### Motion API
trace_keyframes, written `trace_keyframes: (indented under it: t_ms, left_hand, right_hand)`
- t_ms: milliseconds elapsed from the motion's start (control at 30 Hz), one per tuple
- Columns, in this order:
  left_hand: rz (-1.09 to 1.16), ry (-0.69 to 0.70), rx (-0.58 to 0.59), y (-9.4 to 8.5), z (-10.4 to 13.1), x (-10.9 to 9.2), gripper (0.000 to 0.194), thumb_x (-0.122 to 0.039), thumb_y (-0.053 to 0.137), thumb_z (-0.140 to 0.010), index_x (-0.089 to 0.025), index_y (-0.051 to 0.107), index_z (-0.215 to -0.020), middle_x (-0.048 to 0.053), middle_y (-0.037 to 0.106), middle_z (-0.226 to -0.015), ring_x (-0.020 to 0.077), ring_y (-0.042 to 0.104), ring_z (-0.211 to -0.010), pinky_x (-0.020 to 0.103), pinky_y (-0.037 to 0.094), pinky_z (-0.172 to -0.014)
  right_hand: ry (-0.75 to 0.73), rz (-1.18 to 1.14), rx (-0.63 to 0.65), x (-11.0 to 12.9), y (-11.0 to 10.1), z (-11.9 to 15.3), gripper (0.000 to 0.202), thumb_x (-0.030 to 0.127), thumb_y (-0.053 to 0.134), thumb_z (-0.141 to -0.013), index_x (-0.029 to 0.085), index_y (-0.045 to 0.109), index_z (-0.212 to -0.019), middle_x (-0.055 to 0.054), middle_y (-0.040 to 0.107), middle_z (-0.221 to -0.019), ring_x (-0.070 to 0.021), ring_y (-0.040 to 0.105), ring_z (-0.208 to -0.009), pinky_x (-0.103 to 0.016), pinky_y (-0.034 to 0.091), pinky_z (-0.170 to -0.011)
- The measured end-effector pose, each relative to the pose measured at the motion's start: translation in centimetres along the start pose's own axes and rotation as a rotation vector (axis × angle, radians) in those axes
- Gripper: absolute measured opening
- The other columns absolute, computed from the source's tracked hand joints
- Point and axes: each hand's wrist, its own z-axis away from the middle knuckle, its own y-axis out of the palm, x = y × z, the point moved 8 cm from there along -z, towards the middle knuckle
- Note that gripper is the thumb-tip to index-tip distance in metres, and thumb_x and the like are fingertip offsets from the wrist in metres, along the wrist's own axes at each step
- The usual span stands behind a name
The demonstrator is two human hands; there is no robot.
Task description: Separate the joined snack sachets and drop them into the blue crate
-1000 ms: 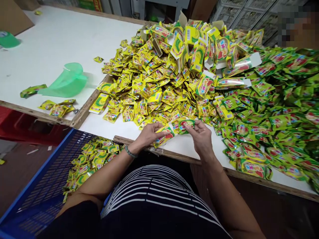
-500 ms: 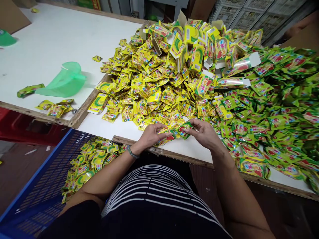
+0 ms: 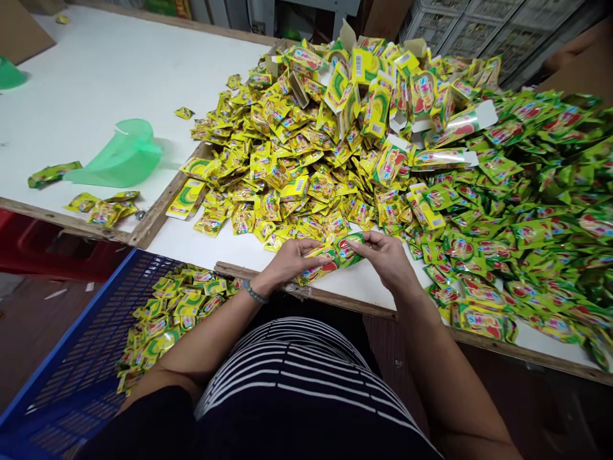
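Observation:
My left hand (image 3: 286, 263) is closed around a small yellow-and-green printed box (image 3: 317, 269), thumb on top, just above the table's front edge. Between the thumb and fingers of my right hand (image 3: 389, 260) is a green candy packet (image 3: 348, 248) with a red fruit print. The packet is up against the right end of the box; how far it sits inside, I cannot tell. Behind both hands spreads a heap of yellow packets (image 3: 287, 153), and to the right lies a heap of green packets (image 3: 531, 185).
Small printed boxes (image 3: 378, 108), several with open flaps, lie on the yellow heap. A green plastic scoop (image 3: 122, 156) rests on the white table (image 3: 105, 64) behind a wooden strip (image 3: 165, 201). Below left, a blue crate (image 3: 71, 351) contains many filled-looking boxes (image 3: 167, 326).
My right hand has shifted slightly left and down with the green packet, and more of the packet's face shows. My left hand keeps its hold on the box.

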Motion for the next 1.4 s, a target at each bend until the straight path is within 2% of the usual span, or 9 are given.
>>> trace_keyframes:
  t_ms: [133,267,467,700,833,967,1067,1200,1400]
  left_hand:
    - [0.125,-0.051,-0.001,0.2,-0.2,0.6,0.039,-0.039,0.08,-0.065,-0.013,0.073,-0.092,0.003,0.067,-0.074,0.0156,0.059,-0.069,0.026,0.044,-0.062]
    - [0.199,-0.076,0.093,0.8,-0.3,0.7,0.039,-0.038,0.082,-0.063,-0.013,0.072,-0.092,0.002,0.066,-0.069,0.0146,0.059,-0.067,0.025,0.044,-0.059]
    - [0.278,-0.085,0.017,0.6,-0.1,0.8,0.035,-0.038,0.082,-0.062,-0.013,0.07,-0.084,-0.002,0.059,-0.059,0.0105,0.054,-0.057,0.022,0.04,-0.053]
    - [0.273,-0.066,-0.041,0.4,0.3,0.9,0.035,-0.04,0.08,-0.065,-0.013,0.07,-0.085,-0.001,0.06,-0.061,0.0108,0.054,-0.057,0.022,0.039,-0.052]
    - [0.174,0.038,-0.016,0.2,0.2,-0.5,0.032,-0.038,0.08,-0.067,-0.014,0.073,-0.087,0.003,0.067,-0.079,0.0136,0.06,-0.072,0.025,0.046,-0.065]
    - [0.193,0.074,0.064,1.0,0.0,-1.0,0.035,-0.034,0.08,-0.066,-0.015,0.073,-0.094,0.006,0.071,-0.093,0.0169,0.063,-0.085,0.03,0.048,-0.078]
    - [0.311,-0.013,0.033,1.3,0.0,0.1,0.042,-0.034,0.081,-0.064,-0.014,0.072,-0.1,0.006,0.071,-0.093,0.0164,0.064,-0.082,0.03,0.049,-0.077]
    - [0.513,-0.101,-0.014,1.7,0.2,0.9,0.048,-0.031,0.084,-0.06,-0.014,0.07,-0.102,0.005,0.072,-0.092,0.0131,0.064,-0.076,0.029,0.049,-0.076]
    - [0.531,-0.073,-0.047,1.6,0.4,0.5,0.047,-0.031,0.085,-0.059,-0.014,0.071,-0.1,0.003,0.073,-0.09,0.0112,0.062,-0.072,0.027,0.049,-0.074]
  right_hand:
    - [-0.116,0.14,-0.165,0.7,-0.8,0.0,0.031,0.048,0.077,-0.068,0.019,0.073,-0.08,-0.002,0.067,-0.081,-0.0154,0.057,-0.072,-0.03,0.047,-0.066]
    - [-0.235,0.268,-0.282,2.0,-1.0,0.5,0.032,0.049,0.075,-0.07,0.019,0.073,-0.078,0.0,0.06,-0.075,-0.0126,0.049,-0.065,-0.029,0.043,-0.062]
    - [-0.216,0.28,-0.115,2.2,0.1,1.0,0.03,0.05,0.071,-0.075,0.02,0.071,-0.074,0.001,0.057,-0.068,-0.0109,0.044,-0.057,-0.026,0.038,-0.054]
    - [-0.349,0.441,-0.184,4.6,0.0,2.2,0.026,0.042,0.069,-0.078,0.018,0.067,-0.067,0.003,0.047,-0.062,-0.0102,0.038,-0.054,-0.027,0.031,-0.051]
    - [-0.396,0.497,-0.167,5.6,0.6,2.2,0.025,0.042,0.069,-0.078,0.019,0.067,-0.067,0.002,0.049,-0.061,-0.0109,0.04,-0.055,-0.028,0.034,-0.053]
    - [-0.327,0.352,-0.031,4.5,1.4,1.7,0.026,0.046,0.069,-0.077,0.02,0.071,-0.077,-0.001,0.062,-0.069,-0.0132,0.052,-0.061,-0.028,0.042,-0.057]
    - [-0.315,0.313,-0.134,4.1,0.6,1.7,0.024,0.042,0.069,-0.078,0.021,0.072,-0.088,-0.002,0.07,-0.079,-0.0155,0.06,-0.068,-0.03,0.049,-0.066]
    - [-0.472,0.503,-0.223,5.4,1.0,2.8,0.015,0.033,0.063,-0.084,0.023,0.073,-0.08,-0.004,0.073,-0.081,-0.0178,0.062,-0.071,-0.034,0.05,-0.071]
    - [-0.546,0.631,-0.313,6.1,1.2,3.1,0.016,0.037,0.064,-0.085,0.026,0.073,-0.079,-0.005,0.069,-0.087,-0.0239,0.058,-0.091,-0.045,0.041,-0.092]
